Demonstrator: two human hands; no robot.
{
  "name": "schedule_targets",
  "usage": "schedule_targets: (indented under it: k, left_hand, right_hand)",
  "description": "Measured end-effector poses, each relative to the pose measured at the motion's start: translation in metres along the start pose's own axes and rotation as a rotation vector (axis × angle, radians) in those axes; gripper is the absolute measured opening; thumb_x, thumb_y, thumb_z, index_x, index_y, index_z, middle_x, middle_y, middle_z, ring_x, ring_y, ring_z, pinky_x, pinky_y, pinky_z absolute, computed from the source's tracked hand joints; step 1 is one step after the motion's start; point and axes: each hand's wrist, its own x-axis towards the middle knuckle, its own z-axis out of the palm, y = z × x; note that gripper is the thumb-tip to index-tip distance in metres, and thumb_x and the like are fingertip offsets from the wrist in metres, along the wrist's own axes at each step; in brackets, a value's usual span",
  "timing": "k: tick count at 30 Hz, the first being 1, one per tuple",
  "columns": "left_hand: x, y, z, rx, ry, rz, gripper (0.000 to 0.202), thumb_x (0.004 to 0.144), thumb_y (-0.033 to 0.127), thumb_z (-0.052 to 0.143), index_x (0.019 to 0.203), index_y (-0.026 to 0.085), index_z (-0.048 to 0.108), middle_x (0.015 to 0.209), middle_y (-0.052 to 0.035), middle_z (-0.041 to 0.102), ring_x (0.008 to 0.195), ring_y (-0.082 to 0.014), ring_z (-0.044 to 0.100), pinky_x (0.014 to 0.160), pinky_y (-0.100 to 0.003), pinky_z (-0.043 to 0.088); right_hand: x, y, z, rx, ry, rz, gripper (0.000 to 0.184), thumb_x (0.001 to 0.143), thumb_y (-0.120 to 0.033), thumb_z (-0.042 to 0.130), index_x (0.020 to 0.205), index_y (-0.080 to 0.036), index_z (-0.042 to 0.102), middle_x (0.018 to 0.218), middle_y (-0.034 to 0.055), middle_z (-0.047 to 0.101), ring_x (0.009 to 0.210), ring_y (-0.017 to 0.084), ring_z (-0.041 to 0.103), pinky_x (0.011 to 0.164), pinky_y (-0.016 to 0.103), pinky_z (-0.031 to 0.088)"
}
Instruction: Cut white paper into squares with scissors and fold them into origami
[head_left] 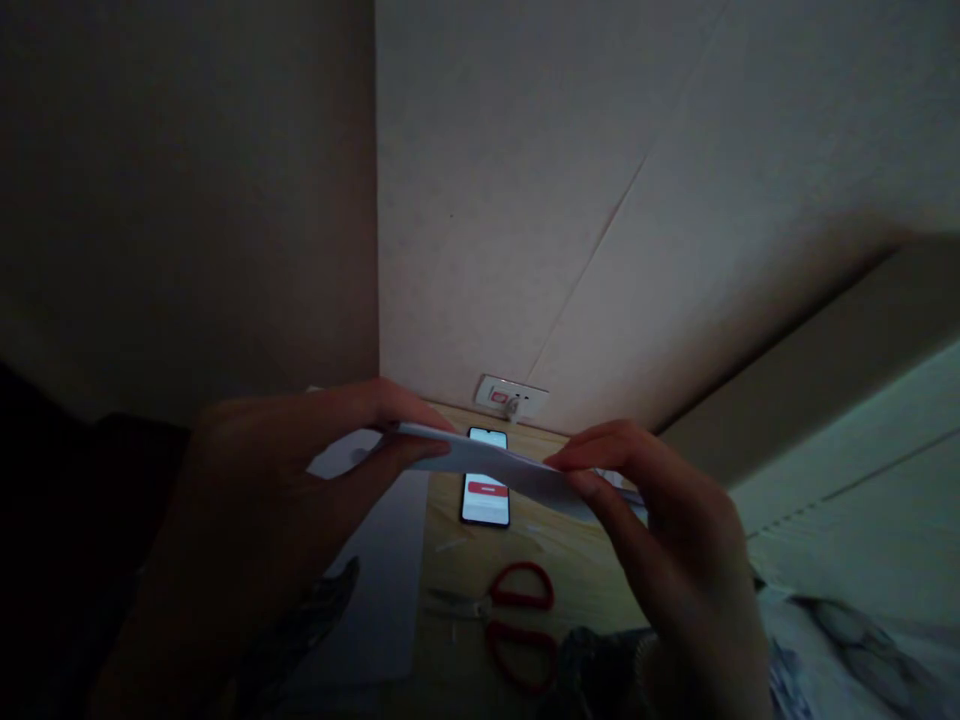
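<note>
Both hands hold a folded white paper up in the air, edge-on to the camera, in dim light. My left hand pinches its left end between thumb and fingers. My right hand pinches the right end the same way. Below the paper, on the wooden table, lies a phone with a lit screen showing a red bar.
Red-handled scissors lie on the table near me. A white sheet rests at the left of the table. A wall socket sits at the wall's foot behind the phone. Patterned cloth lies at the right.
</note>
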Motion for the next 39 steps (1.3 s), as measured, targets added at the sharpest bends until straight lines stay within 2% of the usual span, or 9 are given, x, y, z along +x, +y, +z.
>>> schedule_targets:
  k: [4, 8, 14, 18, 22, 26, 30, 34, 39]
  left_hand:
    - [0.000, 0.001, 0.001, 0.018, 0.008, 0.061, 0.008, 0.081, 0.027, 0.065, 0.075, 0.026, 0.071, 0.072, 0.0117, 0.074, 0.062, -0.0089, 0.065, 0.065, -0.019, 0.049]
    - [-0.001, 0.006, 0.002, 0.004, -0.006, -0.010, 0.010, 0.081, 0.029, 0.066, 0.073, 0.025, 0.071, 0.067, 0.0099, 0.073, 0.054, -0.0090, 0.060, 0.065, -0.021, 0.050]
    - [0.002, 0.011, 0.008, -0.075, -0.037, 0.002, 0.011, 0.080, 0.028, 0.067, 0.071, 0.025, 0.071, 0.067, 0.0103, 0.073, 0.055, -0.0090, 0.061, 0.063, -0.020, 0.049]
    - [0.002, 0.013, 0.013, -0.159, -0.075, 0.051, 0.013, 0.082, 0.024, 0.064, 0.071, 0.026, 0.072, 0.066, 0.0116, 0.073, 0.054, -0.0080, 0.062, 0.060, -0.018, 0.049]
    - [0.000, 0.017, 0.012, -0.167, -0.062, 0.028, 0.013, 0.080, 0.022, 0.066, 0.068, 0.025, 0.071, 0.062, 0.0125, 0.071, 0.050, -0.0061, 0.060, 0.058, -0.015, 0.048]
    - [-0.003, 0.018, 0.015, -0.156, -0.099, 0.082, 0.012, 0.080, 0.017, 0.067, 0.073, 0.027, 0.071, 0.068, 0.0138, 0.073, 0.058, -0.0060, 0.066, 0.058, -0.014, 0.046]
    - [-0.003, 0.019, 0.020, -0.178, -0.097, 0.132, 0.013, 0.084, 0.021, 0.063, 0.073, 0.025, 0.070, 0.070, 0.0099, 0.075, 0.060, -0.0097, 0.068, 0.059, -0.018, 0.049]
    - [0.001, 0.021, 0.017, -0.317, -0.047, 0.014, 0.012, 0.080, 0.020, 0.066, 0.069, 0.024, 0.070, 0.064, 0.0102, 0.073, 0.049, -0.0081, 0.061, 0.059, -0.018, 0.053]
    - [0.002, 0.021, 0.013, -0.342, -0.085, 0.009, 0.015, 0.077, 0.013, 0.068, 0.068, 0.024, 0.070, 0.062, 0.0127, 0.071, 0.045, -0.0047, 0.056, 0.060, -0.015, 0.052]
  right_hand:
    - [-0.003, 0.001, -0.002, -0.048, 0.000, 0.011, 0.012, 0.088, -0.018, 0.059, 0.077, -0.023, 0.061, 0.076, -0.0036, 0.062, 0.070, 0.013, 0.058, 0.061, 0.024, 0.044]
    - [-0.006, -0.002, -0.002, -0.143, 0.035, 0.009, 0.014, 0.090, -0.016, 0.055, 0.078, -0.023, 0.059, 0.075, -0.0035, 0.059, 0.068, 0.012, 0.055, 0.059, 0.024, 0.041]
    - [-0.001, -0.003, 0.002, -0.064, -0.006, -0.018, 0.013, 0.089, -0.014, 0.055, 0.082, -0.023, 0.062, 0.079, -0.0028, 0.062, 0.072, 0.011, 0.058, 0.060, 0.022, 0.043]
    - [-0.002, -0.006, 0.005, -0.073, 0.043, -0.019, 0.013, 0.087, -0.012, 0.059, 0.078, -0.021, 0.060, 0.075, -0.0039, 0.060, 0.069, 0.010, 0.056, 0.059, 0.021, 0.043]
    - [-0.005, -0.010, 0.006, -0.093, 0.048, -0.037, 0.014, 0.088, -0.010, 0.058, 0.081, -0.021, 0.061, 0.078, -0.0034, 0.059, 0.072, 0.010, 0.056, 0.062, 0.021, 0.044]
    - [-0.005, -0.012, 0.008, -0.049, 0.010, -0.044, 0.012, 0.088, -0.012, 0.058, 0.084, -0.022, 0.062, 0.082, -0.0027, 0.062, 0.076, 0.011, 0.059, 0.064, 0.021, 0.046]
    - [-0.005, -0.014, 0.011, -0.062, 0.084, -0.051, 0.014, 0.086, -0.010, 0.060, 0.078, -0.022, 0.060, 0.074, -0.0041, 0.059, 0.069, 0.010, 0.057, 0.057, 0.020, 0.043]
    - [-0.009, -0.016, 0.011, -0.065, 0.194, -0.012, 0.016, 0.086, -0.011, 0.061, 0.075, -0.022, 0.059, 0.071, -0.0045, 0.056, 0.066, 0.011, 0.055, 0.056, 0.022, 0.042]
    - [-0.008, -0.016, 0.012, 0.029, 0.120, -0.007, 0.009, 0.086, -0.018, 0.064, 0.079, -0.024, 0.063, 0.075, -0.0050, 0.060, 0.069, 0.010, 0.057, 0.057, 0.021, 0.044]
